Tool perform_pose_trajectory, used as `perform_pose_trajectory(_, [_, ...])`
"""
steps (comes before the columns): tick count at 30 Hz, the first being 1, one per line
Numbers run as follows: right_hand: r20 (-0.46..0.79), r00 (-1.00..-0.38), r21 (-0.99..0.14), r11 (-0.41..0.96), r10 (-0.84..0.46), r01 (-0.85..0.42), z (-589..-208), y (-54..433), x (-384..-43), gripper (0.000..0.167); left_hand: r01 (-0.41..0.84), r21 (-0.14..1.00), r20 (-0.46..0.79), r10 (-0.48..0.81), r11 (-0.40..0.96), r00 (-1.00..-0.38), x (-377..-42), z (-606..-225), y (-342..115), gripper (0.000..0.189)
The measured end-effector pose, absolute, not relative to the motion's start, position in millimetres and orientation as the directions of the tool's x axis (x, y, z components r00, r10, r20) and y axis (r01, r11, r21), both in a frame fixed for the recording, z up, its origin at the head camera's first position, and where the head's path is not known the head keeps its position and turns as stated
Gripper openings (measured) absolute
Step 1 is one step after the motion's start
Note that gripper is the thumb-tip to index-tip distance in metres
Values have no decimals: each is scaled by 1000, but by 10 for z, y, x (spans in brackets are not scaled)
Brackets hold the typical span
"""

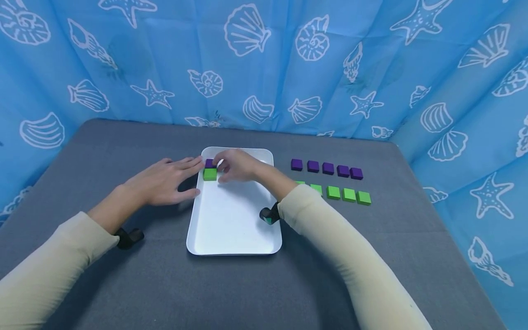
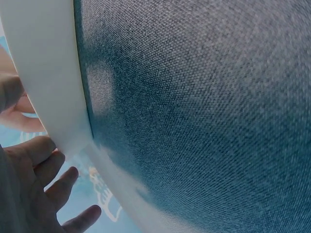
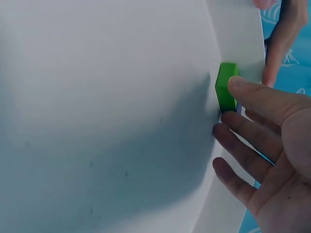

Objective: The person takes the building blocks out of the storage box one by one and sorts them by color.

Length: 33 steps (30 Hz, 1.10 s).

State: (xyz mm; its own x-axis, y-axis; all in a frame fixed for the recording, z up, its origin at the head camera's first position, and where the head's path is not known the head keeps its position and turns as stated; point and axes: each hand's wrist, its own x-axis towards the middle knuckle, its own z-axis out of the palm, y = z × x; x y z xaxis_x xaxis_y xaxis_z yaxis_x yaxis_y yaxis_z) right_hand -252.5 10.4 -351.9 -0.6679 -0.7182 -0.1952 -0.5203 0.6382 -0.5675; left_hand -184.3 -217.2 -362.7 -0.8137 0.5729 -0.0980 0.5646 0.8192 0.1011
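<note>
In the head view a white tray (image 1: 239, 229) stands on the grey cloth. A purple block (image 1: 209, 163) lies in its far left corner, with a green block (image 1: 210, 174) right against its near side. My right hand (image 1: 237, 165) reaches over the tray, index fingertip at the purple block's right side and thumb apart from it, near the green one. The right wrist view has the thumb overlapping the green block (image 3: 225, 87), the purple one mostly hidden behind. My left hand (image 1: 169, 181) lies at the tray's left rim, fingers extended and fingertips along the edge.
Right of the tray, a row of purple blocks (image 1: 327, 168) lies behind a row of green blocks (image 1: 348, 195); my right sleeve (image 1: 330, 229) partly covers the green row. A blue curtain (image 1: 280, 68) with white shells hangs behind the table (image 1: 165, 284).
</note>
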Motion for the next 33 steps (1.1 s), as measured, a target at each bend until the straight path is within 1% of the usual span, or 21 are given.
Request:
perform_pose_trajectory(5, [-165,-682,-539,644,-713,-543,-3558,33,-2529,41,566,107,-85,575,817,-814,-1849,-3627,-2176,76])
perform_pose_trajectory(11, [-142,-713,-525,663,-687,-534,-3578,7,-2510,39,569,103,-82,578,816,-812,-1847,-3633,-2177,76])
perform_pose_trajectory(23, [-150,-709,-541,657,-689,-524,-3616,5,-2492,37,575,90,-82,582,813,-809,-1850,-3621,-2160,77])
perform_pose_trajectory(29, [-155,-690,-529,649,-707,-546,-3606,6,-2478,39,574,93,-81,581,814,-810,-1840,-3616,-2155,77])
perform_pose_trajectory(33, [-162,-689,-530,651,-706,-543,-3592,7,-2461,35,580,87,-84,586,810,-806,-1831,-3605,-2151,77])
